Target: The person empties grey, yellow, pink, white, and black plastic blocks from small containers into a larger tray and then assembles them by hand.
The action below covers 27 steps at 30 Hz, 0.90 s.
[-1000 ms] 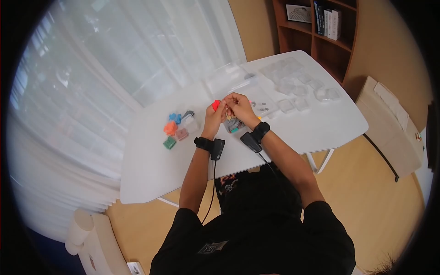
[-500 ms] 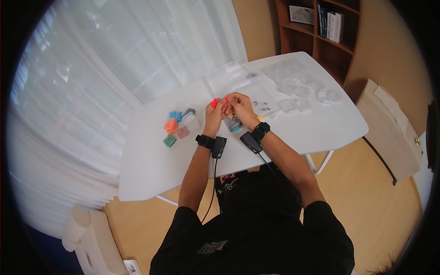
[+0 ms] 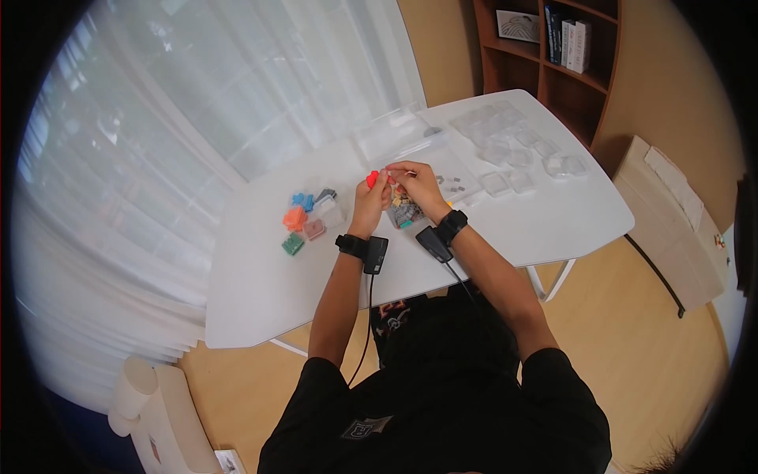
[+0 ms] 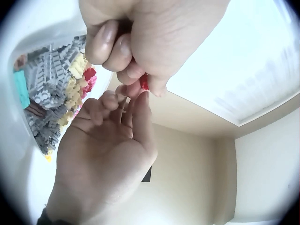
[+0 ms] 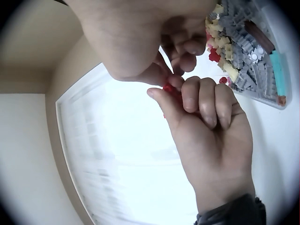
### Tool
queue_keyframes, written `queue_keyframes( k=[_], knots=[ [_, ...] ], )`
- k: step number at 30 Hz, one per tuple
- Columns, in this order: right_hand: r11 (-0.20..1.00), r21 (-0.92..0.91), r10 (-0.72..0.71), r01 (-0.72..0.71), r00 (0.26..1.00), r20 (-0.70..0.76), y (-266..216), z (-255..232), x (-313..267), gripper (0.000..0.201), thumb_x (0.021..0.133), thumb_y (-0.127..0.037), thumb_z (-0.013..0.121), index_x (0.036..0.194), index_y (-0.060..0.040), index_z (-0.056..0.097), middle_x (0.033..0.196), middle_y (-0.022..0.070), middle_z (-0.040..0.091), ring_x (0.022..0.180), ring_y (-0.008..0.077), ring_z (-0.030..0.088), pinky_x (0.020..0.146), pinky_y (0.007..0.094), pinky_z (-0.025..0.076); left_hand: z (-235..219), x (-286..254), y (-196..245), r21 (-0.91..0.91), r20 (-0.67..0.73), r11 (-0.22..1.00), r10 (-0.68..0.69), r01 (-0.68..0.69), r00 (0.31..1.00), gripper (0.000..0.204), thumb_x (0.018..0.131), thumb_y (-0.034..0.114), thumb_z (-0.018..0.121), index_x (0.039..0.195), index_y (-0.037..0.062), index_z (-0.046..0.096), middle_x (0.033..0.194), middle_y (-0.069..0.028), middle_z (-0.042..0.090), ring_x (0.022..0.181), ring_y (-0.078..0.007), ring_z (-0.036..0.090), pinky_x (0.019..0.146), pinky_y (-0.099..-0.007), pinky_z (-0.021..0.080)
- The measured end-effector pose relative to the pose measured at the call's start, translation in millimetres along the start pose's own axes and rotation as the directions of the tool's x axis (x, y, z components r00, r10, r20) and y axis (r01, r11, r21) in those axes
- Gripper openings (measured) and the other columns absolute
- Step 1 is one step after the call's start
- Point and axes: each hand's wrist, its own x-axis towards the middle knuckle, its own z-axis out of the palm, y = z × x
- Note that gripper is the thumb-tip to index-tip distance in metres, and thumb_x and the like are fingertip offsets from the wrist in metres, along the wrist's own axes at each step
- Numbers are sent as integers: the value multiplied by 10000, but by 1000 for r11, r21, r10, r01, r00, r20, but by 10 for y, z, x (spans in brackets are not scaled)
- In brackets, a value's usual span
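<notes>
Both hands meet at the fingertips over the table. My left hand (image 3: pixel 369 209) grips red plastic toy building pieces (image 3: pixel 373 179), its other fingers curled toward the palm in the right wrist view. My right hand (image 3: pixel 418 189) pinches at a small red piece (image 5: pixel 168 87) beside the left thumb; fingers hide most of it. In the left wrist view, a bit of red (image 4: pixel 144 82) shows between the two hands' fingertips. Just below the hands lies a clear box (image 5: pixel 281 104) holding grey, cream, red and pink pieces and a turquoise brick (image 4: pixel 21 89).
Left of the hands are blue (image 3: pixel 302 202), orange (image 3: pixel 294 219) and green pieces (image 3: pixel 292 244), with a small box of dull red ones (image 3: pixel 314 230). Several clear containers (image 3: pixel 496 184) stand at the right of the white table (image 3: pixel 260 292). Behind the hands sits a large clear case (image 3: pixel 395 130).
Both hands stay close together at the red pieces. The right hand's fingers shift slightly against the small red piece. The other things on the table have not moved.
</notes>
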Motion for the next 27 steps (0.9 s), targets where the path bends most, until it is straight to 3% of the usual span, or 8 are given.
queue_keyframes(
  k=[4, 7, 16, 17, 19, 27],
  knots=[
    [991, -112, -60, 67, 996, 64, 80, -24, 38, 178, 827, -119, 649, 932, 17, 694, 732, 38, 635, 635, 67, 508, 583, 234, 416, -11, 6, 5, -55, 7, 998, -34, 35, 999, 355, 986, 375, 444, 787, 83, 472, 580, 48, 373, 435, -37, 287, 404, -201, 221],
    [995, -80, -47, 55, 994, 100, 32, -36, 13, 195, 828, -136, 661, 948, 13, 694, 760, 36, 636, 630, 65, 482, 577, 228, 403, -38, 9, 8, -60, 32, 996, -67, 69, 997, 384, 988, 410, 417, 775, 92, 451, 577, 46, 362, 432, -40, 290, 400, -201, 222],
    [973, -156, -153, 171, 981, 120, -53, -14, -14, 151, 801, -98, 697, 898, 17, 681, 788, 40, 604, 591, 77, 472, 556, 232, 405, -47, 12, 6, -165, 70, 981, -89, 100, 994, 399, 979, 443, 413, 899, 68, 525, 581, 50, 348, 438, -37, 283, 409, -192, 229],
    [973, -156, -154, 171, 981, 118, -78, -12, -24, 151, 801, -98, 697, 898, 17, 681, 788, 40, 604, 591, 77, 472, 556, 232, 405, -45, 15, 16, -156, 65, 981, -103, 112, 993, 383, 980, 426, 425, 902, 66, 529, 580, 49, 349, 437, -37, 284, 409, -192, 230],
    [889, -322, -321, 325, 945, 68, -123, 2, -52, 145, 778, -76, 708, 890, 11, 679, 756, 57, 585, 596, 97, 510, 569, 243, 425, -44, 12, 33, -148, 58, 981, -118, 125, 991, 367, 981, 409, 437, 904, 63, 533, 580, 49, 350, 436, -37, 284, 410, -192, 231],
    [887, -333, -317, 321, 946, 68, -54, -8, -31, 136, 790, -73, 693, 893, 14, 675, 757, 68, 603, 588, 105, 533, 558, 245, 434, -82, 18, 58, -128, 83, 988, -72, 83, 994, 261, 980, 307, 479, 896, 65, 527, 588, 42, 378, 436, -38, 300, 414, -196, 236]
  ],
)
